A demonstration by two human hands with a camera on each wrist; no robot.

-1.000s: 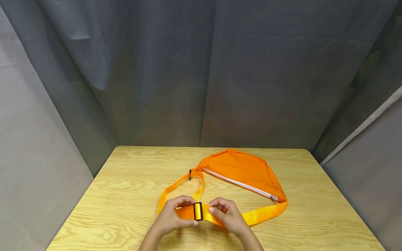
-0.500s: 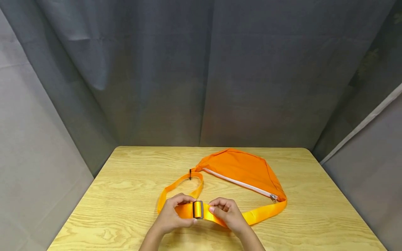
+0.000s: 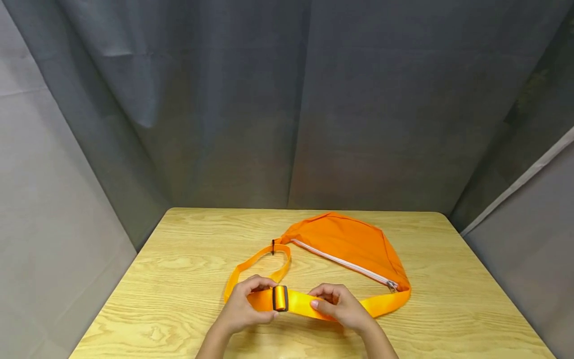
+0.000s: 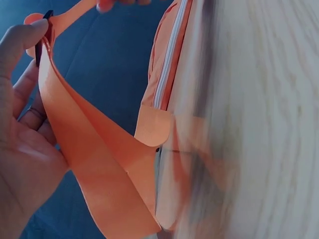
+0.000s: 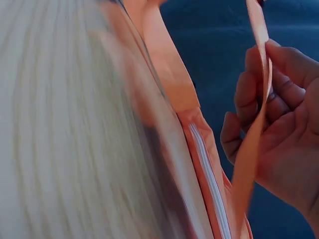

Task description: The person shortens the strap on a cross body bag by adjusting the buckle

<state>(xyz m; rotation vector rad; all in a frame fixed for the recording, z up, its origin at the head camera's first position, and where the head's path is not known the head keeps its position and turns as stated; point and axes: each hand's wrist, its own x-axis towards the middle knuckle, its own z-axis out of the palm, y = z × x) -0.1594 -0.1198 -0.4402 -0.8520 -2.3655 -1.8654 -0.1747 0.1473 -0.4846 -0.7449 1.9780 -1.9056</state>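
Note:
An orange waist bag (image 3: 345,244) with a white zipper lies toward the back right of the table. Its yellow-orange strap (image 3: 305,304) runs forward to both hands, held just above the tabletop. My left hand (image 3: 244,306) pinches the black slider buckle (image 3: 280,298) by its top and bottom edges, thumb below; in the left wrist view the strap (image 4: 84,144) hangs in a double layer from the buckle. To the right of it, my right hand (image 3: 341,306) pinches the strap between thumb and fingers. The right wrist view shows the strap (image 5: 254,139) edge-on along the palm.
The wood-grain table (image 3: 170,299) carries the bag. A loop of strap (image 3: 237,274) lies on its surface left of the bag, joined by a small black ring (image 3: 272,247). Grey curtains (image 3: 233,124) enclose the back and sides.
My right hand has slid right along the strap, away from the buckle, and a longer flat stretch shows between the hands. The left hand and buckle have shifted slightly left; the bag stays put.

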